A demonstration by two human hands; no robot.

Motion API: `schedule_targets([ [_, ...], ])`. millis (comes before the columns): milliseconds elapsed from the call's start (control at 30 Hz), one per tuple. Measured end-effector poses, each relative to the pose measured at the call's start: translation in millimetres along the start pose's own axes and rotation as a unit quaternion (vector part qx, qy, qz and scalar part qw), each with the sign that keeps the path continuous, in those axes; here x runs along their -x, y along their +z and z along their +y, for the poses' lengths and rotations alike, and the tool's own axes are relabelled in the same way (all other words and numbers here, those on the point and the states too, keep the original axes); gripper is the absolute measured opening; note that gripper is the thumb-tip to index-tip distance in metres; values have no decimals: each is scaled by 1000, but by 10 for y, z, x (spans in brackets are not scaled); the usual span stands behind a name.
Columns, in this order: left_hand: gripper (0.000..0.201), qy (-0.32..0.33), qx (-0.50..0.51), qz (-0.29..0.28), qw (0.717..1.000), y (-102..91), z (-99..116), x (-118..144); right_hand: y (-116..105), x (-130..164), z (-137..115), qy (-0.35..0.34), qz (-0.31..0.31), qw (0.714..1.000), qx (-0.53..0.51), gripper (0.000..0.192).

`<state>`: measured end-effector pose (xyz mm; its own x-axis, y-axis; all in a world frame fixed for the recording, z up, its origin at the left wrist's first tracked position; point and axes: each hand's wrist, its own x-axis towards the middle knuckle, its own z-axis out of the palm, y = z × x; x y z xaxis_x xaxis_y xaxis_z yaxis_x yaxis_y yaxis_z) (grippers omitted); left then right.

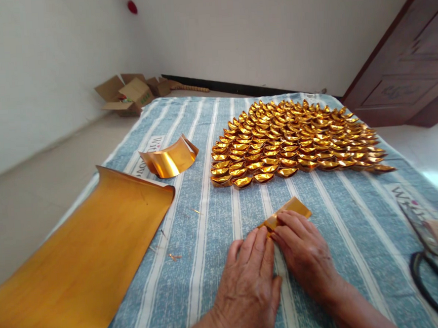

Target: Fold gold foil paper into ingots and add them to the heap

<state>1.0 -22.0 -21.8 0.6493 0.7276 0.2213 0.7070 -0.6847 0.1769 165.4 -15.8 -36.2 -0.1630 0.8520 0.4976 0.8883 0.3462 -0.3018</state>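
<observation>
Left hand (pixel 248 281) and right hand (pixel 306 250) press flat, fingers extended, on a gold strip (pixel 286 212) lying on the striped cloth (pixel 215 218). Many folded ingots (pixel 291 139) lie finished beyond; a large foil sheet (pixel 80 261) remains unused.

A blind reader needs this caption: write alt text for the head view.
Two hands, left hand and right hand, press a small gold foil strip flat on a blue striped cloth. Beyond them lie rows of folded gold ingots; a large gold sheet and a curled gold piece lie to the left, scissors at the right edge.
</observation>
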Motion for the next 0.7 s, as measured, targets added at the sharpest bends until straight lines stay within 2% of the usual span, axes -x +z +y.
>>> schedule_targets([
  [200,48,5,-15,14,1000,6,-1,12,13,9,14,-4,-2,1000,-5,22],
  [400,47,13,-28,23,999,-14,4,0,10,19,-20,-13,23,999,22,23],
  [600,47,15,-31,19,999,9,-1,4,-55,-61,-63,41,-33,999,-10,32],
  [700,47,13,-29,18,999,27,0,15,-84,-132,-35,83,-72,993,-33,30],
])
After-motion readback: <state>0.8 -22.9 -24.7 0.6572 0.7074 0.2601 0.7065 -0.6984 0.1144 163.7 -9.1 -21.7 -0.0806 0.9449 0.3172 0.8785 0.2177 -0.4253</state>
